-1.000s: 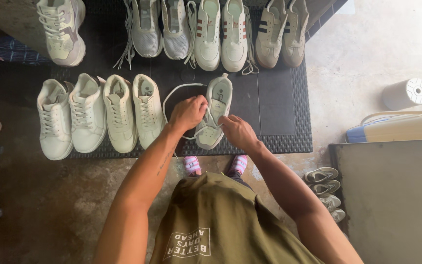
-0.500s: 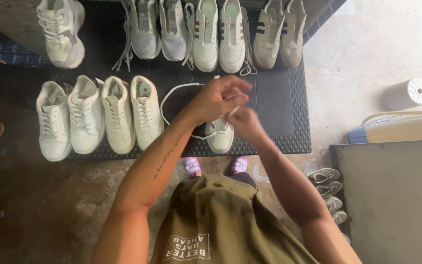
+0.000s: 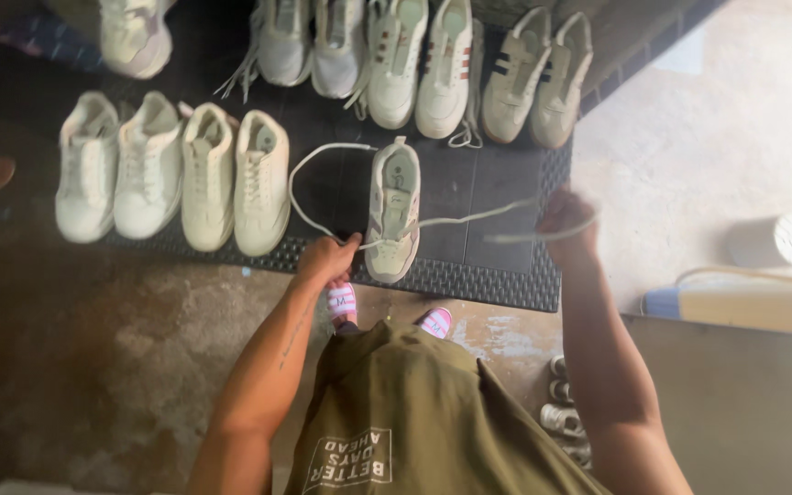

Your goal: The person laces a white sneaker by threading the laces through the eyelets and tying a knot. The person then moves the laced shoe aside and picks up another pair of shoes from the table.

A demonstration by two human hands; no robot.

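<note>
A pale sneaker [image 3: 392,209] stands alone on the black rubber mat [image 3: 469,192], toe pointing at me. A white shoelace [image 3: 478,218] runs through it and out to both sides. My left hand [image 3: 326,259] pinches one end of the lace by the toe, where the lace loops up and around to the left. My right hand [image 3: 567,220], blurred, grips the other end and holds it stretched out to the right, over the mat's edge.
Two pairs of white sneakers [image 3: 174,172] sit in a row left of the lone shoe. More pairs [image 3: 419,66] line the back of the mat. A white roll [image 3: 774,240] stands on the concrete at right. My feet in pink sandals [image 3: 385,310] are below the mat.
Both hands were together over the sneaker. Now they have drawn apart: the right swung out to the right pulling the lace taut, the left dropped to the toe.
</note>
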